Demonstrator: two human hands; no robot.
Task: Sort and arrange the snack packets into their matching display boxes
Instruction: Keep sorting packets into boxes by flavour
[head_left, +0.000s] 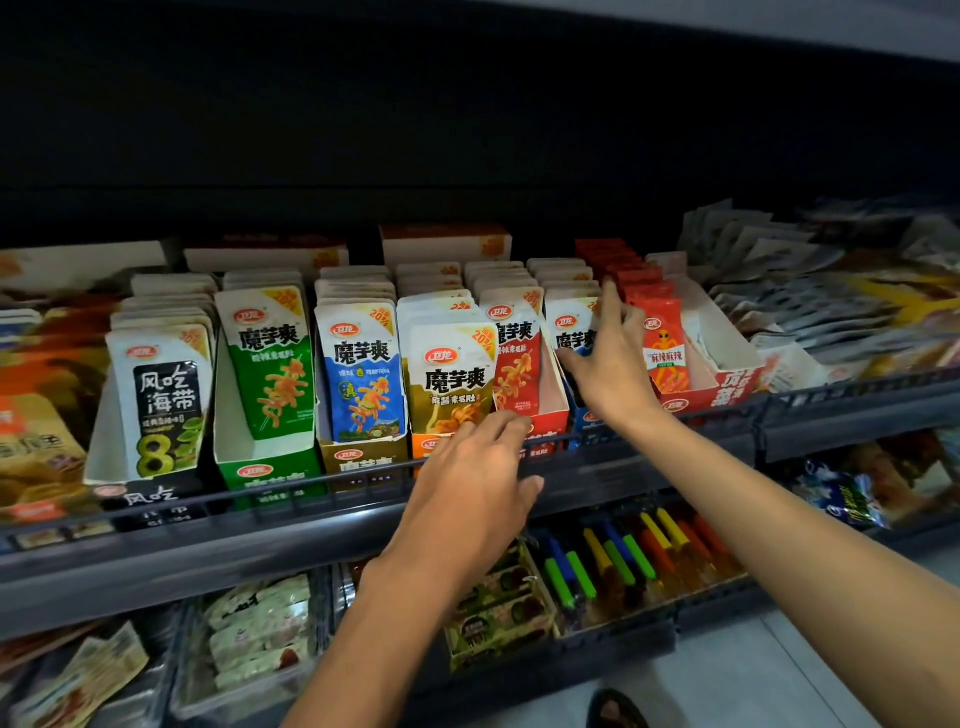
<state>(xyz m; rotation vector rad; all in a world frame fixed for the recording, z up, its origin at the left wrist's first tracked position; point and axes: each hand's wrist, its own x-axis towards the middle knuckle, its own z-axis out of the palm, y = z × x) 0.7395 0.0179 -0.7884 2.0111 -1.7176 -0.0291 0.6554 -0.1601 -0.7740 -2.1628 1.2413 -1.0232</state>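
Note:
A row of display boxes stands on the dark shelf, each with upright snack packets: a black seaweed packet (163, 400), a green packet (270, 364), a blue packet (363, 374), a gold packet (452, 379), a red packet (514, 358), another blue-box packet (571, 332) and slim red packets (665, 348). My left hand (478, 488) reaches up at the shelf rail, its fingertips at the foot of the gold packet. My right hand (613, 358) has its fingers spread over the packets in the blue box (587, 415), thumb low, touching them.
A dark rail (208, 499) runs along the shelf front. Loose pale packets (779, 291) pile at the right. Below are bins with coloured tubes (639, 556), small packets (260, 629) and more snacks. A shoe (618, 709) shows on the floor.

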